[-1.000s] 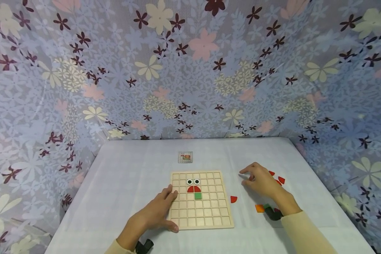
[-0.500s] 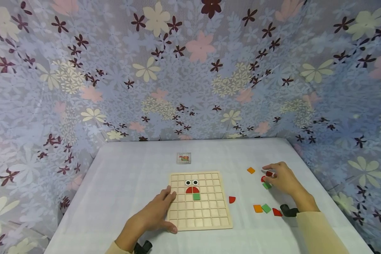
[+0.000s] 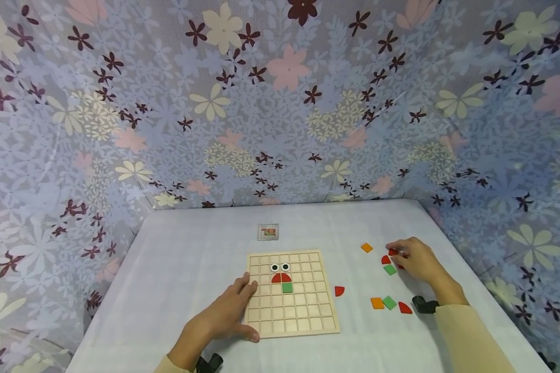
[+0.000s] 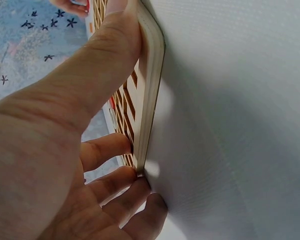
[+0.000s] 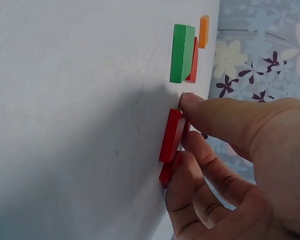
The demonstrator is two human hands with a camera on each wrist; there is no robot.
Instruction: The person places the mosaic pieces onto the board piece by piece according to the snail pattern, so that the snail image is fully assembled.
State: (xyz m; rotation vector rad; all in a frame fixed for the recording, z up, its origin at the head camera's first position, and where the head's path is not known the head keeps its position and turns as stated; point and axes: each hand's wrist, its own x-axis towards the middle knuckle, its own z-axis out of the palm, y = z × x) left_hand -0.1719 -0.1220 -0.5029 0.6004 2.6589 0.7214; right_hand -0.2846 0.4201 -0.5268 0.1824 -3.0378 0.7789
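The right hand (image 3: 415, 259) bends its thumb and index finger round a red piece (image 3: 393, 252), gripping it low over the bench (image 3: 191, 248). The left hand (image 3: 226, 313) lies spread and relaxed along the left edge of the board (image 3: 303, 311), thumb at its near corner.

The board is a tray of square cells. In the second row from the far side, two adjacent cells hold round eyes (image 3: 280, 267); directly below sit two red quarters (image 3: 276, 278), one per cell, and below the right one a green square (image 3: 287, 287) fills its cell.

Just left of the right hand lie a red wedge (image 3: 386, 260), a green tile (image 3: 390, 269) and, a bit farther, an orange tile (image 3: 366, 247). Nearer the person are an orange square (image 3: 377, 303), a green diamond (image 3: 389, 302) and a red fan (image 3: 405, 307). A lone red (image 3: 339, 291) sits just beside the board's right edge. A picture card (image 3: 268, 232) lies beyond the board.

The right wrist view shows a thick red block (image 5: 171, 136) by the fingers, largely hidden from the head camera. The left wrist view shows the board's layered side (image 4: 151, 100).
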